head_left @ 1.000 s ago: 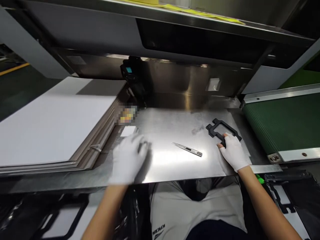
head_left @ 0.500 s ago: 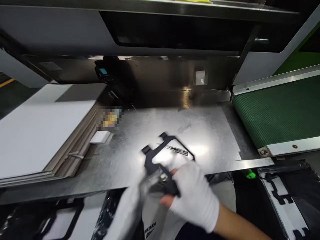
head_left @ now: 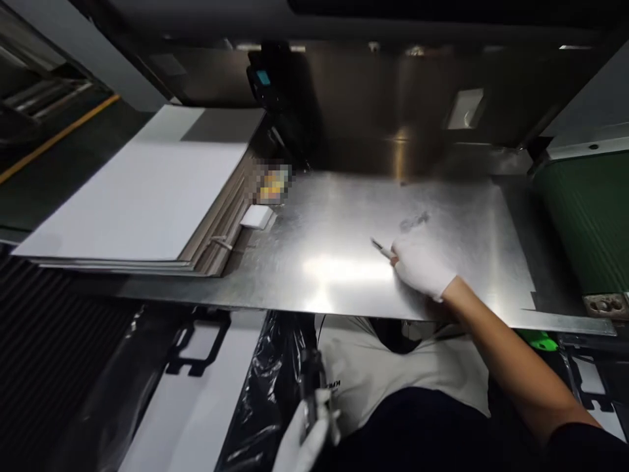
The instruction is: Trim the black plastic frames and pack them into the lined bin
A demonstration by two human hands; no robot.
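While the head view takes in the whole metal tabletop, the two gloved hands work well apart. The right hand is over the tabletop, its fingers closed round a slim utility knife; the narrow end juts out toward the left and the rest hides under the palm, so I cannot tell whether the knife is lifted clear. It should handle as a light, rigid tool, perhaps a little slippery against glove fabric, best pinched along the handle, behind the jutting end, with fingertips kept off any edge. Below the table's near edge, in front of the lap, the left hand grips a black part, blurred and seen nearly edge-on. It looks like the black frame lying flat on a white sheet at lower left, an open outline with notched tabs. If it is that kind, expect light, stiff plastic whose thin bars might flex or snap under a twist; a broad side bar would make a safer hold than the tabs. Near the stack of white boards sits a small white block.
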